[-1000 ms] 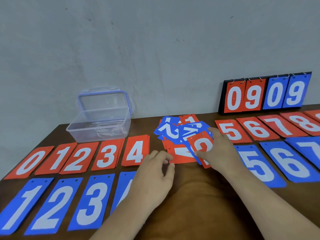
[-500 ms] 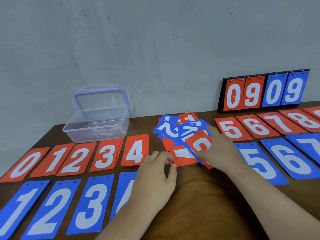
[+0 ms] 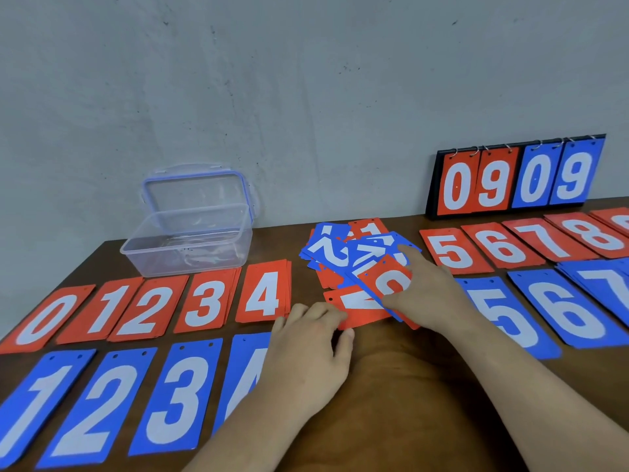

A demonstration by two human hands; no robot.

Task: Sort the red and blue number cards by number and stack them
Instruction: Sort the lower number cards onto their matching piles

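While the sorted blue row (image 3: 183,396) lies nearest you, your left hand (image 3: 306,356) pinches the near corner of a sideways red card (image 3: 360,306), seemingly to draw it free. Your right hand (image 3: 432,294) rests, fingers extended, on a tilted red card (image 3: 388,281), steadying the unsorted pile (image 3: 340,253) at the middle of the counter (image 3: 391,386). Farther: red row (image 3: 265,291), clear box (image 3: 190,240), scoreboard (image 3: 517,178).
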